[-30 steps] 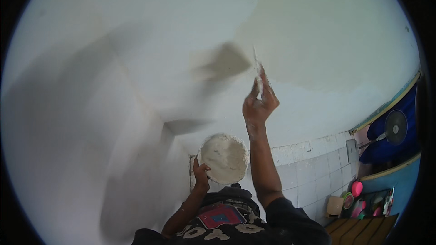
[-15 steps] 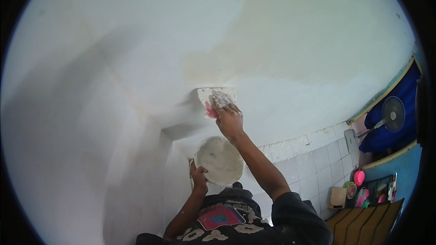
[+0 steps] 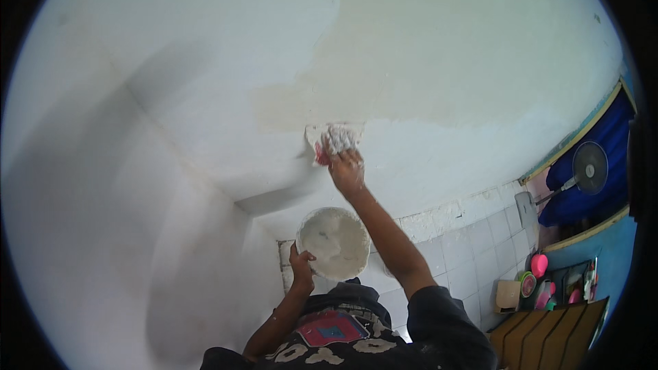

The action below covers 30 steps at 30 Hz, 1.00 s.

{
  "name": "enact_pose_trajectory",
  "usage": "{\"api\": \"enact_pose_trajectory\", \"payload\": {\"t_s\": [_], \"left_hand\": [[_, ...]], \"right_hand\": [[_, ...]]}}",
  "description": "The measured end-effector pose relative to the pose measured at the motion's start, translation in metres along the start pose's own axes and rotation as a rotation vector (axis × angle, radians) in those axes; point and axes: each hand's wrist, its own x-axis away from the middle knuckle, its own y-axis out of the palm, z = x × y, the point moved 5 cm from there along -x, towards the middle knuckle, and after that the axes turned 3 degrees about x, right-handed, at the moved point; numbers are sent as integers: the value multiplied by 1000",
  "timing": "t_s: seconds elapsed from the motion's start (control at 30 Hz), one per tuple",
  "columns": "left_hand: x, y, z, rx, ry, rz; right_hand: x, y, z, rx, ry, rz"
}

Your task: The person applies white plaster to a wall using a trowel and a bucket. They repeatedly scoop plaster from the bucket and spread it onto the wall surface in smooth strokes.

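So I'm holding a flat scraper [image 3: 313,136] with the right hand [image 3: 347,171], and the fingers there are clamped on it, lying over its back, with thick white paste [image 3: 343,138] lumping up around them. A red patch [image 3: 321,154] is showing on the scraper, just left of those fingers. The scraper is sitting at the pale wall [image 3: 439,157] just beyond the fingertips, its top edge roughly meeting the lower border of a big beige patch [image 3: 425,62]. From the remote feed I'm not managing to tell if the whole edge is touching.

The left hand [image 3: 301,270] is hanging below and a bit left of the right fingers, and its own fingers are clamped on a round tub [image 3: 368,233], thumb hooking over the rim. I'm seeing more of the white stuff inside, just right of the left thumb, looking uneven on top. The tub's underside is hiding from me.

Further out, white tiles [image 3: 480,240] are running along below and right of the right fingers. Well right of both sets of fingers, a grey fan [image 3: 589,168] is standing out against blue cloth [image 3: 620,123], and lower down some pink items [image 3: 539,264] are sitting near a tan box [image 3: 507,295]. A dark shirt [image 3: 449,329] is filling the space below the left fingers, and a soft shadow [image 3: 171,301] is spreading well left of them
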Motion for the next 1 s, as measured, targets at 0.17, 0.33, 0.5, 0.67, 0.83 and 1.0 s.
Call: {"api": "enact_pose_trajectory", "payload": {"t_s": [0.17,0.33,0.5,0.67,0.83,1.0], "left_hand": [[1,-12,-3,-43,22,22],[0,-7,2,-51,27,40],[-1,-2,7,-62,21,43],[10,5,12,-26,-29,28],[8,2,8,-25,-21,-10],[2,-2,2,-45,-6,-10]], "right_hand": [[-10,-32,-38,-177,269,-124],[-63,-41,-39,-571,457,-45],[-78,-33,-14,-510,466,93],[-42,-48,27,-400,557,351],[-54,-88,33,-268,609,262],[-131,-115,-18,-162,230,216]]}}
